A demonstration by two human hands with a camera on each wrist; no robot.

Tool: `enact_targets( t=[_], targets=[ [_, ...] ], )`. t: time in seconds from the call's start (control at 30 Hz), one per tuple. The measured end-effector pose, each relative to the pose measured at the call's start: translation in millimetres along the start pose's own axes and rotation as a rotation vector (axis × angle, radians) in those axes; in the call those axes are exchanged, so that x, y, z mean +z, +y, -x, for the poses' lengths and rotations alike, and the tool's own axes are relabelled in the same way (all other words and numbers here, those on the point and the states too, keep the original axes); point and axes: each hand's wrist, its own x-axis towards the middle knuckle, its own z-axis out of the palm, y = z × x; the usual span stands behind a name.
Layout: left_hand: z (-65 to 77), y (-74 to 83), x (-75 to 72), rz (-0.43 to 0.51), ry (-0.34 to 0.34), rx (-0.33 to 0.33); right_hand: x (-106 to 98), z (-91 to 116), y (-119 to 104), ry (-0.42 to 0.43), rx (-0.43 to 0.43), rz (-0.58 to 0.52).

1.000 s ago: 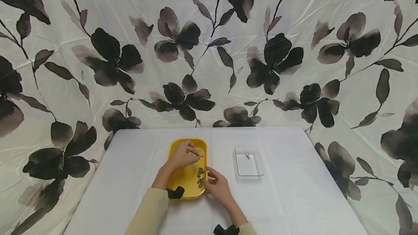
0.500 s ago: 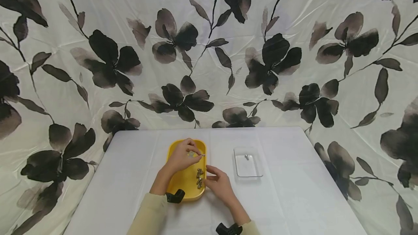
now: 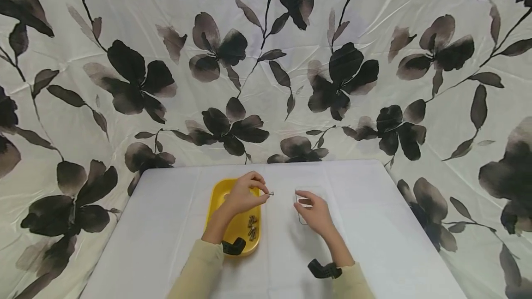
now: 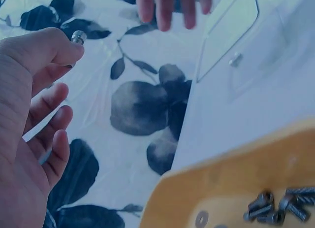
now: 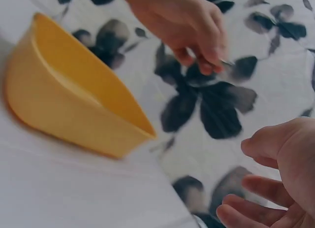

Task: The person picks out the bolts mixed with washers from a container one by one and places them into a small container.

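Left hand (image 3: 245, 193) pinches one small metal bolt (image 3: 271, 193) between thumb and index finger; other fingers loosely bent. Right hand (image 3: 315, 209) has hold of nothing, thumb and fingers apart, over the left part of the clear box (image 3: 299, 218).

Held bolt is lower center of the head view, between the hands: right of the left hand's grip, left of the right hand's fingertips, near but not touching them. Left hand is the nearer one. Bolt's long axis looks roughly crosswise in the head view; left wrist view shows its round head poking past the thumb.

Yellow tray (image 3: 237, 226) sits under the left forearm, its right rim just left of the bolt. Loose bolts (image 3: 252, 233) lie along that right side, flat washer (image 4: 202, 218) also inside. Clear box is right of the tray, mostly behind the right hand; another bolt (image 4: 236, 59) lies in it, left wrist view only.

Strip of white table (image 3: 277, 236) separates tray from box; more table surface right of the box. Far edge runs behind both containers, floral backdrop (image 3: 216, 114) beyond.
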Motion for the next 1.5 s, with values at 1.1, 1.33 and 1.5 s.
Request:
enact_targets(
  t=[1.1,1.33,1.5],
  targets=[
    [-41.7,-5.7,96.1,-0.035,-0.04,-0.047,-59.8,-5.6,98.9,0.101,0.264,-0.004],
    [-41.5,-10.0,117.8,-0.112,-0.033,-0.051,-53.9,0.0,101.1,0.125,0.262,0.006],
    [-43.8,-6.8,128.5,-0.189,0.004,-0.012,-51.5,3.3,100.4,0.095,0.273,-0.035]
  ],
)
